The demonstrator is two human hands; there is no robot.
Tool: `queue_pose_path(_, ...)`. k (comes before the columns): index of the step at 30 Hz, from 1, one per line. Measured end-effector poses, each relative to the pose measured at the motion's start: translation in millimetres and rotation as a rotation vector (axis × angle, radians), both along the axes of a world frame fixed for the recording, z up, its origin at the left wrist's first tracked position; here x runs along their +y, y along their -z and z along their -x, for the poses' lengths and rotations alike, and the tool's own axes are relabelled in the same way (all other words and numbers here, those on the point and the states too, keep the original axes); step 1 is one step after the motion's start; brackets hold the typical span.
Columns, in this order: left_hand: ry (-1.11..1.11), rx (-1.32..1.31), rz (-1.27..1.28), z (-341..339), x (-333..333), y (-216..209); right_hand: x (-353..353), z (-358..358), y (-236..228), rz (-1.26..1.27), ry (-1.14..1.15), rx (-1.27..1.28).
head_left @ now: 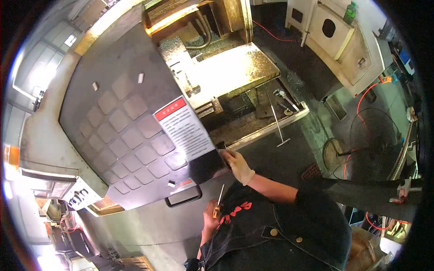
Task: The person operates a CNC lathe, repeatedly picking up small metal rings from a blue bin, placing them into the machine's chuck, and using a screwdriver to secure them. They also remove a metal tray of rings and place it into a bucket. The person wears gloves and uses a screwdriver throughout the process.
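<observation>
My left hand [210, 217] is closed around a screwdriver [218, 210] with an orange-yellow handle, its metal shaft pointing up. Higher up and to the right, my right hand [238, 167], in what looks like a pale glove, has its fingers wrapped on the dark edge of a large grey machine door [131, 122]. The door has rows of rounded squares, a red-and-white printed label [186, 128] close to my right hand, and a black pull handle [184, 199] along its lower edge.
Behind the door, a lit machine bed [239, 67] bears metal chips. On its lower ledge rest a caliper [285, 98] and a T-handled rod [276, 119]. A red hose [360, 101] and a round fan-like guard [375, 135] are on the right, with a green bottle [350, 12] beyond.
</observation>
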State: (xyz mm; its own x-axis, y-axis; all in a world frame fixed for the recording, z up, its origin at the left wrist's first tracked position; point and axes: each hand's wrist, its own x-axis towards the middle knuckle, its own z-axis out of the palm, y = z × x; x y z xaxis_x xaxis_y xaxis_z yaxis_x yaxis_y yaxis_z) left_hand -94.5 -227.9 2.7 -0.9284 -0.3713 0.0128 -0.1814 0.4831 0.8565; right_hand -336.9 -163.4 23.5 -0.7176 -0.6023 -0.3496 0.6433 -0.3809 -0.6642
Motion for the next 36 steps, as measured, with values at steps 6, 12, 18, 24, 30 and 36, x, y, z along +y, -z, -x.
queue_pose_path(6, 0.007, 0.083, -0.145, -46, -35, 3, -15, -25, -7, -0.177, 0.446, 0.318)
queue_pose_path(12, -0.185, 0.156, -0.438, -92, -47, 4, -39, -41, -8, -0.122, 0.586, 0.187)
queue_pose_path(18, -0.199, 0.195, -0.24, -87, -55, -6, -69, -71, 4, -0.244, 0.368, 0.266)
queue_pose_path(24, -0.245, 0.194, -0.117, -68, -45, -23, -124, -113, 6, -0.13, 0.128, 0.258)
queue_pose_path(30, -0.272, 0.114, -0.067, -38, -56, -32, -164, -116, 35, 0.018, -0.305, 0.476)
queue_pose_path(36, -0.453, -0.013, -0.143, 6, -83, -29, -192, -96, 11, 0.019, -0.67, 0.774)
